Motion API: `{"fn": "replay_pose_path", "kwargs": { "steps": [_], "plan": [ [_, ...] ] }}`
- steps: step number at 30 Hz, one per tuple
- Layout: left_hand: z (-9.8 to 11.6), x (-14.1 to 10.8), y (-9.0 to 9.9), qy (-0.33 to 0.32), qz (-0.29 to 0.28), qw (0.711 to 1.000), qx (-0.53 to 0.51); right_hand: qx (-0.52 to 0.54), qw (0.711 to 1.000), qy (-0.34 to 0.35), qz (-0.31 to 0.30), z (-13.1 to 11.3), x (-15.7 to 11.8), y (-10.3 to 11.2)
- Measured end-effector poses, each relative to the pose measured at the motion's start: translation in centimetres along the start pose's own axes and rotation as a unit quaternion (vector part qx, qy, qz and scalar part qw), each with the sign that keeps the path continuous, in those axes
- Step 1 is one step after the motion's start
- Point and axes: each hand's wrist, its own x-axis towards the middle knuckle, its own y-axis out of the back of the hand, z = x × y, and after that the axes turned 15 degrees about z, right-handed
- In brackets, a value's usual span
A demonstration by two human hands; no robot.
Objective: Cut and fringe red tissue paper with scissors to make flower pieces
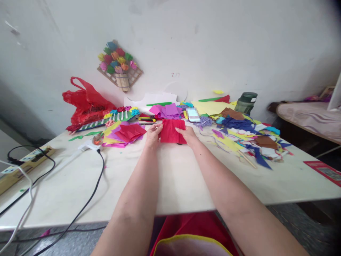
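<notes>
A square of red crepe paper (172,132) is stretched between my two hands, above the middle of the white table. My left hand (153,134) pinches its left edge. At the right side, my right hand (188,135) grips it with the thumb lying on top. Part of a small dark object (179,143) shows under the paper's lower edge; what it is I cannot make out. Left of my left hand lies a pile of red, purple and yellow paper sheets (124,134). A yellow utility knife (147,120) rests just behind that hand.
A glue gun (92,143) with a black cord and a power strip (26,167) are on the left. Behind stand a red plastic bag (86,101) and a phone (193,115). On the right are heaped paper scraps (250,137), a wooden stick (246,159) and a green bottle (245,103).
</notes>
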Motion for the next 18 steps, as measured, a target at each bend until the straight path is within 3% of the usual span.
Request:
{"fn": "replay_pose_path", "kwargs": {
  "steps": [18],
  "plan": [
    [0.43, -0.43, -0.14, 0.0, 0.001, 0.999, 0.038, -0.01, 1.0, -0.002, -0.008, -0.23, -0.21, -0.02]
  ]
}}
